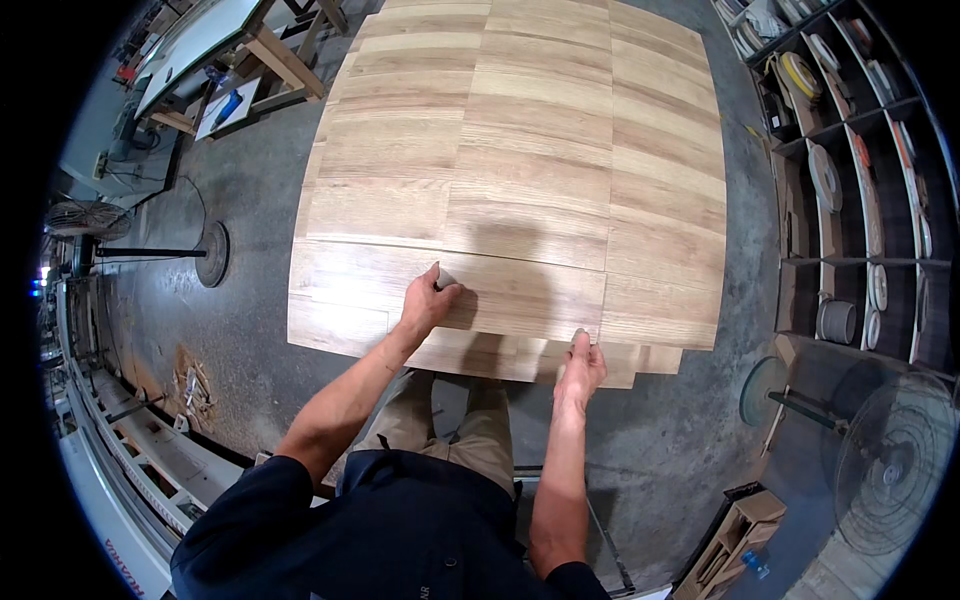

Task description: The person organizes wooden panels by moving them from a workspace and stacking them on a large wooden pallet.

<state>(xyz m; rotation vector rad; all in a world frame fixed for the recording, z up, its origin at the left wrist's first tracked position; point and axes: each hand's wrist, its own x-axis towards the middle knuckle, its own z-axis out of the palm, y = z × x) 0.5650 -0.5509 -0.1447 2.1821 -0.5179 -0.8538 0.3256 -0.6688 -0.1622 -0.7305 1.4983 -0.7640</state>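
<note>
From afar I see a glossy, tan-streaked, rectangular wood-grain plank [530,300] at six o'clock on matching boards [540,120], left hand [428,300] half-curled atop, right hand [580,370] curled at its five-o'clock edge; either's grip I cannot tell.

Plank [540,295] partly hidden under left grip [430,302], worktable [205,45] cut off at upper left, shelving [840,263] cropped at right

In front of me, wood-grain boards [540,180] lie edge to edge in rows over lower boards [660,359]. On my left, the grey floor [250,330] bears a round fan base [212,254]; on my right, shelves [850,262] hold rolls [826,178].
</note>
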